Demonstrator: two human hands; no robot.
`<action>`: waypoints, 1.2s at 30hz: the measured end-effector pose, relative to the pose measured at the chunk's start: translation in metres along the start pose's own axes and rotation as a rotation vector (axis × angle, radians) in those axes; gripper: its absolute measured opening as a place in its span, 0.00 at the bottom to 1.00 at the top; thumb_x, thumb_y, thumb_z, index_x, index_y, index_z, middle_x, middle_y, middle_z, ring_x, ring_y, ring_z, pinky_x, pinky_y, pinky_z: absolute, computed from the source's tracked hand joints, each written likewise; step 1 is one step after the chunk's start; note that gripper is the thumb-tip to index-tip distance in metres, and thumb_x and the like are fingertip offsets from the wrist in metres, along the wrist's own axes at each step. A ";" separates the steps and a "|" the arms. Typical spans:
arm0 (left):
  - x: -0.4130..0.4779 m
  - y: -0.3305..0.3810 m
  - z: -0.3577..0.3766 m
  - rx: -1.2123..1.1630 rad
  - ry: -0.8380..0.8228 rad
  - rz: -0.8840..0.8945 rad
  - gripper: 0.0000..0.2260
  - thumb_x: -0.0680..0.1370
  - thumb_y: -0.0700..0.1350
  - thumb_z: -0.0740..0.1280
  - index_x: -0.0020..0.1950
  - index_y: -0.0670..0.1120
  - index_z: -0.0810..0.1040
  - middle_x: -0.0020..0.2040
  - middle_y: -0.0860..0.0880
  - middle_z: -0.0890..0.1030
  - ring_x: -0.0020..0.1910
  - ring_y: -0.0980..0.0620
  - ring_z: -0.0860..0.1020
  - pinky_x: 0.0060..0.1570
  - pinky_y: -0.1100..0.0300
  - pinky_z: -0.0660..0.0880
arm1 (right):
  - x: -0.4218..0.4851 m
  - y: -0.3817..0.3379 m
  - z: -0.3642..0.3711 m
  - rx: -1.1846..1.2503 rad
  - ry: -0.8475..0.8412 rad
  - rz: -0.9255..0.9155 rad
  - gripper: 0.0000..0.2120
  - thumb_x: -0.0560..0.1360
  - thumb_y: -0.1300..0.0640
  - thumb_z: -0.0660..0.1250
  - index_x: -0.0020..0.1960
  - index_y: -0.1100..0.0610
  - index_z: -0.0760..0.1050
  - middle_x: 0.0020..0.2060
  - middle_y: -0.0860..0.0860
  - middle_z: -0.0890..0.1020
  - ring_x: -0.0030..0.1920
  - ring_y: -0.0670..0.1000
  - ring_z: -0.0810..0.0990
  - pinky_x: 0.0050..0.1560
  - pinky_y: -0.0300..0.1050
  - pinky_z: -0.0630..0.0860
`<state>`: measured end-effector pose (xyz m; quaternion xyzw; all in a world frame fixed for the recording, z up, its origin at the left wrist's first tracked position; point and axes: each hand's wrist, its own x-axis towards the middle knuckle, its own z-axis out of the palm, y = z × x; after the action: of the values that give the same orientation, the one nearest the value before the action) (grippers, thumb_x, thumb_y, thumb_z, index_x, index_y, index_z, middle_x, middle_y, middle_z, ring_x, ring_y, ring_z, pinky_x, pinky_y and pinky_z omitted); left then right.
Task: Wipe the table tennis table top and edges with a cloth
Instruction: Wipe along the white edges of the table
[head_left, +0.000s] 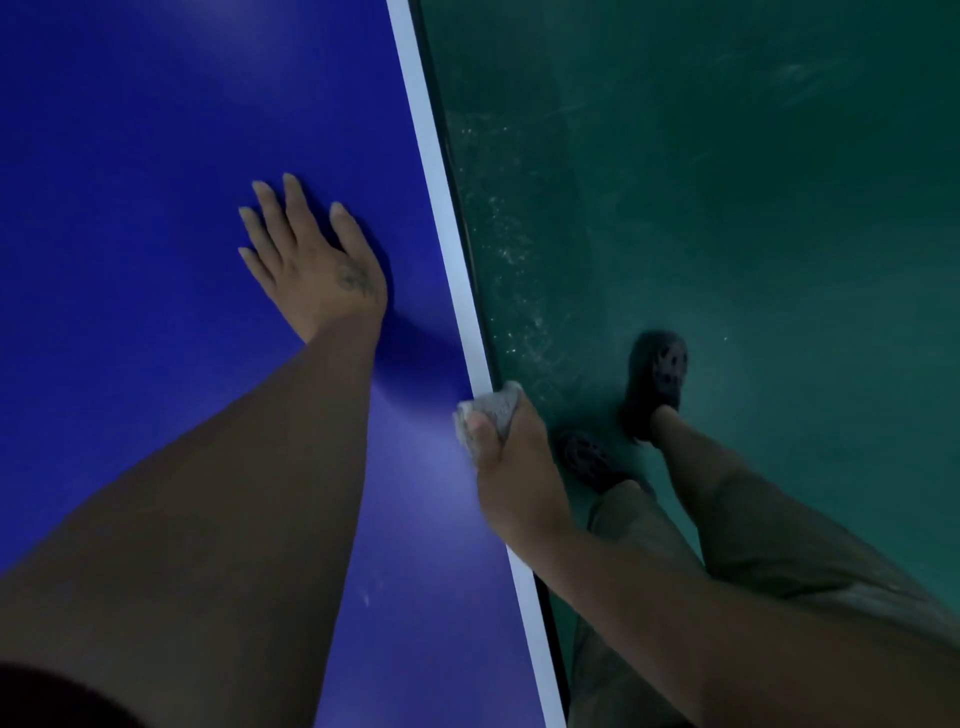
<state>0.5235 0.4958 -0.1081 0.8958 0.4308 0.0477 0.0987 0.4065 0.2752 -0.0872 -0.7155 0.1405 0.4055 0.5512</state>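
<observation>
Edge work now: the right hand (511, 467) is clenched round a small crumpled grey cloth (493, 410), thumb on top, pressing it onto the white-striped rim (431, 156) of the smooth blue table tennis table top (156, 130), with the cloth bunched just ahead of the thumb. The left hand (317, 260) lies flat and released on the blue surface, fingers spread, ahead of the cloth hand and further in from the rim. Next, I'd say, comes a steady slide along that rim, keeping the cloth pinched over the edge so it doesn't slip off.
</observation>
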 end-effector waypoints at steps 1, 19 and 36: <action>-0.001 0.000 0.001 0.006 0.012 0.001 0.29 0.88 0.61 0.47 0.88 0.53 0.55 0.89 0.51 0.52 0.88 0.48 0.47 0.86 0.46 0.42 | 0.013 -0.013 0.001 0.006 -0.003 -0.025 0.12 0.87 0.45 0.62 0.59 0.55 0.69 0.57 0.53 0.76 0.54 0.51 0.74 0.67 0.59 0.77; 0.003 0.003 0.004 0.011 0.044 -0.036 0.28 0.88 0.59 0.52 0.87 0.52 0.60 0.88 0.51 0.56 0.88 0.49 0.50 0.86 0.46 0.46 | 0.059 -0.053 -0.002 -0.120 -0.062 0.028 0.35 0.86 0.40 0.59 0.87 0.50 0.50 0.77 0.41 0.64 0.71 0.35 0.65 0.65 0.19 0.61; 0.006 0.007 0.001 -0.023 0.052 -0.024 0.27 0.88 0.54 0.57 0.86 0.49 0.63 0.88 0.49 0.58 0.88 0.48 0.52 0.86 0.44 0.48 | 0.158 -0.183 0.002 -0.166 -0.026 -0.053 0.33 0.87 0.42 0.59 0.85 0.58 0.54 0.79 0.56 0.68 0.77 0.55 0.70 0.79 0.56 0.68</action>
<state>0.5331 0.4962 -0.1075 0.8879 0.4432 0.0746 0.0984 0.6239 0.3808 -0.0804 -0.7568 0.0805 0.4104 0.5023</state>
